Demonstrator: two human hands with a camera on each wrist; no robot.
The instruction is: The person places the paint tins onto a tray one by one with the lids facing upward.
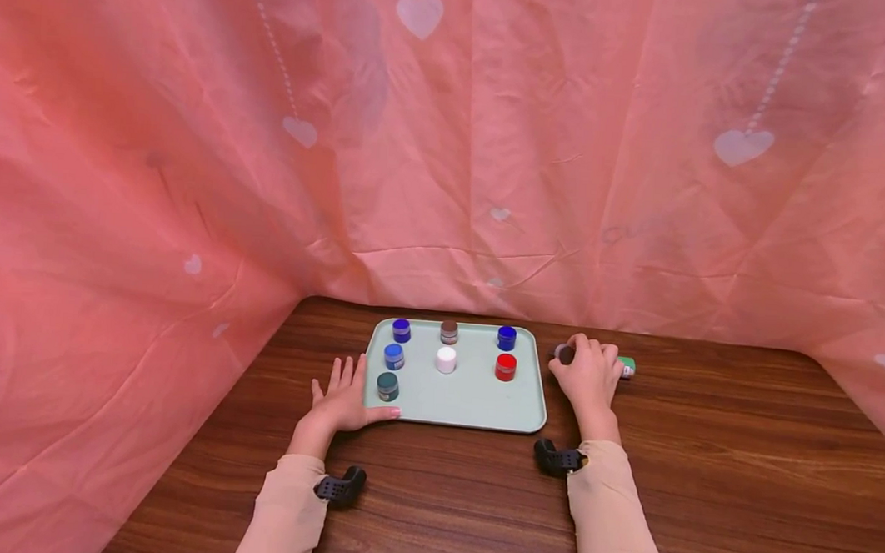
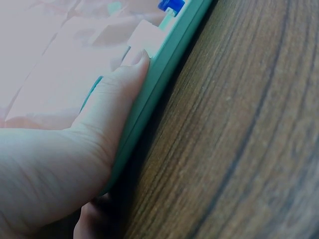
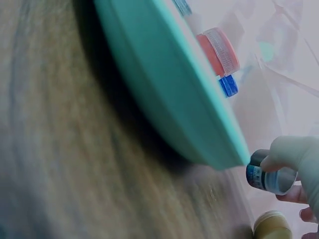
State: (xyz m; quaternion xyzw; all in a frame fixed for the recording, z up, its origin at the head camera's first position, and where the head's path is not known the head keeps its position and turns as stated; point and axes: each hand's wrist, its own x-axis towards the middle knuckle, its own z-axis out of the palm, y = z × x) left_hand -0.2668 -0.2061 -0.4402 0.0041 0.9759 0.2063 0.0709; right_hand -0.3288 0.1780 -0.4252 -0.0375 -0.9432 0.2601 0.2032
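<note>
My left hand (image 1: 341, 406) lies at the near left corner of a pale green tray (image 1: 466, 405), fingers spread and straight. In the left wrist view its thumb (image 2: 112, 94) rests along the tray rim. Just right of the tray, my right hand (image 1: 590, 374) pinches a small dark-lidded paint jar (image 3: 269, 173) between thumb and fingers; the jar is tilted on its side. On the tray stand paint jars: a dark green one (image 1: 387, 386), a white one (image 1: 446, 360), a red one (image 1: 506, 367), a brown one (image 1: 450, 332) and several blue ones (image 1: 394, 357).
A green jar (image 1: 627, 367) is partly hidden behind my right hand. The right wrist view shows a yellowish jar (image 3: 272, 227) below the fingers. Everything stands on a dark wooden table (image 1: 741, 459), with a pink heart-patterned curtain (image 1: 494, 146) behind and at the sides.
</note>
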